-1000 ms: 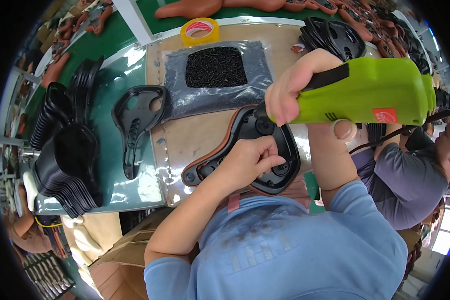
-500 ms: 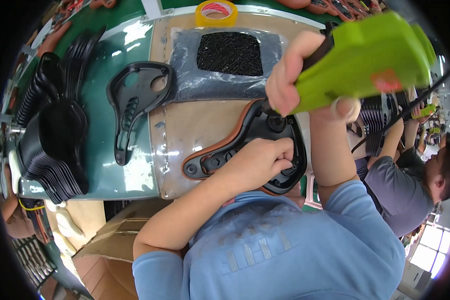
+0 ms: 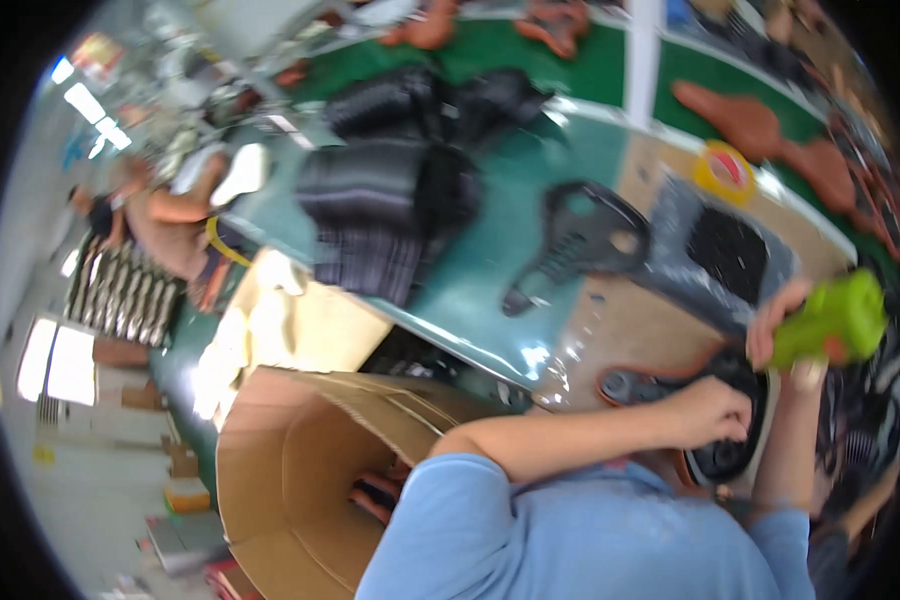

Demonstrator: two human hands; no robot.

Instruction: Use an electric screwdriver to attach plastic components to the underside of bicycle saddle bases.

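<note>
Saddle [image 3: 739, 371] under left hand [image 3: 712, 411]; right hand [image 3: 778, 322] grips green driver [image 3: 836, 318].

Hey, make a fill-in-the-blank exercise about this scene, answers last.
The right hand grips a chunky power tool coloured ____.
The left hand is over a curved, brown-edged saddle whose underside is coloured ____.
The round tape roll behind the clear plastic bag is coloured ____.
The open, brown box is made of ____.
Missing words: green; black; yellow; cardboard.
</note>
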